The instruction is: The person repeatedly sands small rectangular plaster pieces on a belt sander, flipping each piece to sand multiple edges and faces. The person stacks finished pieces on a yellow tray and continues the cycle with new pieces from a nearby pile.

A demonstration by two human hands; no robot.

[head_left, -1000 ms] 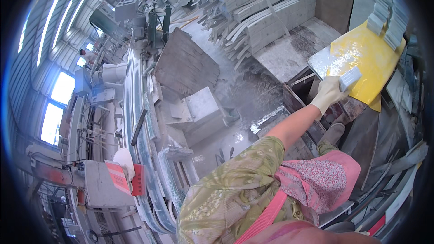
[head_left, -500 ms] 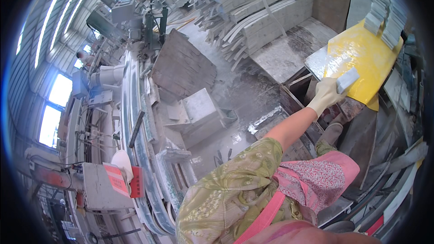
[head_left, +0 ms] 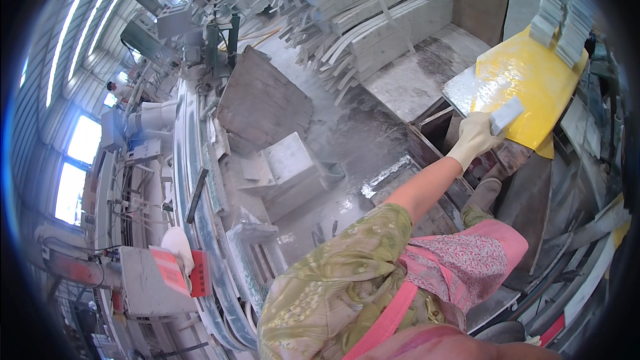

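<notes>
One gloved hand [head_left: 472, 139] gripping a pale block [head_left: 506, 115] against the yellow slab [head_left: 533, 80].

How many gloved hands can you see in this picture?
1: a pale-gloved hand at upper right, gripping a small pale block against the yellow wet board. The other hand is out of view.

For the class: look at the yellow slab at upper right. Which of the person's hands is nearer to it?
Apparently the right hand, gloved: it holds a small pale block against the yellow slab. Only this hand shows; the other is out of view.
</notes>
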